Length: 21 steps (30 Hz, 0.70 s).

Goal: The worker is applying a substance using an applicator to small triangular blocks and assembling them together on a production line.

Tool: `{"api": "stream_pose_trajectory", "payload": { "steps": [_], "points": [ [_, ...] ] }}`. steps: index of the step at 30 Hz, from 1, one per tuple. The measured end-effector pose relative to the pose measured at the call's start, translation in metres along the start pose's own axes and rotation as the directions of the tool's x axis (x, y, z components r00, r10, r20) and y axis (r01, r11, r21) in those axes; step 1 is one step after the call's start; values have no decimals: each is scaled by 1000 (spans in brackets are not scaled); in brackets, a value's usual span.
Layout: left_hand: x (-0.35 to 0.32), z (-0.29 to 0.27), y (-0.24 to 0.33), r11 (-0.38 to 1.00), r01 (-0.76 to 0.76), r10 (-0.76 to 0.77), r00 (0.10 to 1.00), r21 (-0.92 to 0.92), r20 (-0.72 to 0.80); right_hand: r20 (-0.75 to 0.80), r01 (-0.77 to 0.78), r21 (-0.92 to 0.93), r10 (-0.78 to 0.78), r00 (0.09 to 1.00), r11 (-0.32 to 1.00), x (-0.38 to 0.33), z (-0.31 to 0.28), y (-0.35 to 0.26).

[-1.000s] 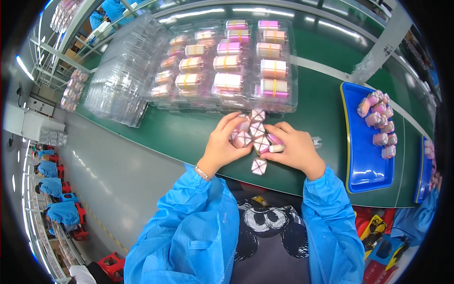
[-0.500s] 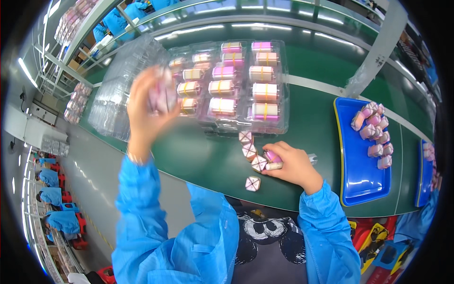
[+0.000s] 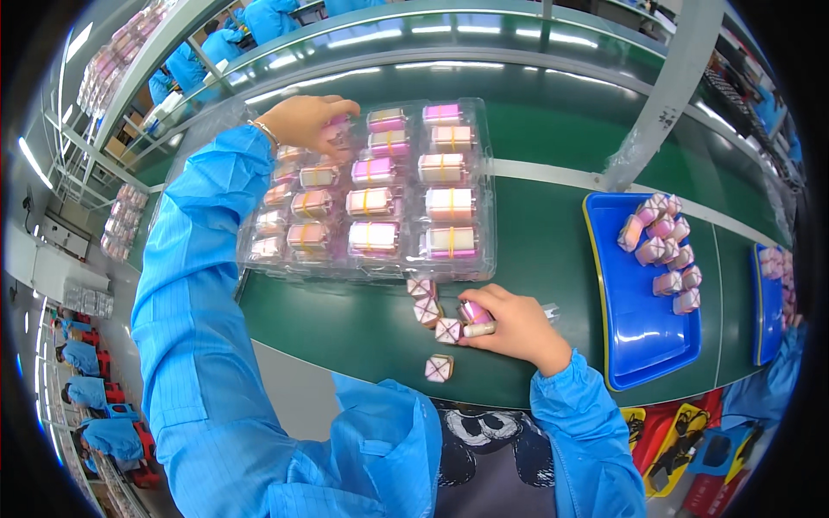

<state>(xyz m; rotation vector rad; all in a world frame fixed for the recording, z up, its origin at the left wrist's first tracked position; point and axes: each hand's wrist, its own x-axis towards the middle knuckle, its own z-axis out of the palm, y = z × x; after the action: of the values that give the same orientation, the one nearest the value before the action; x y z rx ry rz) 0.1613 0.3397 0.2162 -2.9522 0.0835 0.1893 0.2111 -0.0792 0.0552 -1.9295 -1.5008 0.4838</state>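
Observation:
My left hand (image 3: 304,125) reaches over the far left part of a clear plastic tray (image 3: 490,186). Its fingers are closed around a pink-and-white block (image 3: 337,127), partly hidden by them. Rows of similar blocks, such as a yellow-banded block (image 3: 451,205), fill the tray's pockets. Nearer to me, my right hand (image 3: 522,328) rests low over the green table, gripping a pink block (image 3: 472,312) with a cream, roll-shaped piece along its side. Beside those fingers stand several blocks with crossed lines on their ends, including one block (image 3: 439,369) apart from the others.
A blue tray (image 3: 643,345) to the right holds several pink-and-white blocks, with another blue tray (image 3: 765,341) beyond it. A grey metal post (image 3: 665,95) rises behind. A clear plastic piece (image 3: 551,312) shows by my right hand. People in blue work farther off.
My left hand has moved forward from the tray's left side to its far left pockets, carrying pink-and-white pieces. The view has shifted slightly; my right hand keeps its grip beside the loose blocks.

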Motion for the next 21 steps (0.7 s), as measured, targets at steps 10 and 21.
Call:
{"api": "stream_pose_trajectory", "payload": {
  "steps": [10, 21],
  "points": [
    [-18, 20, -32, 998, 36, -50, 969, -60, -241, 19, -20, 29, 19, 1000, 999, 1, -1, -2],
    [-44, 79, -47, 971, 229, -187, 910, 73, -370, 35, -3, 29, 2, 999, 1000, 0, -5, -5]
  ]
}}
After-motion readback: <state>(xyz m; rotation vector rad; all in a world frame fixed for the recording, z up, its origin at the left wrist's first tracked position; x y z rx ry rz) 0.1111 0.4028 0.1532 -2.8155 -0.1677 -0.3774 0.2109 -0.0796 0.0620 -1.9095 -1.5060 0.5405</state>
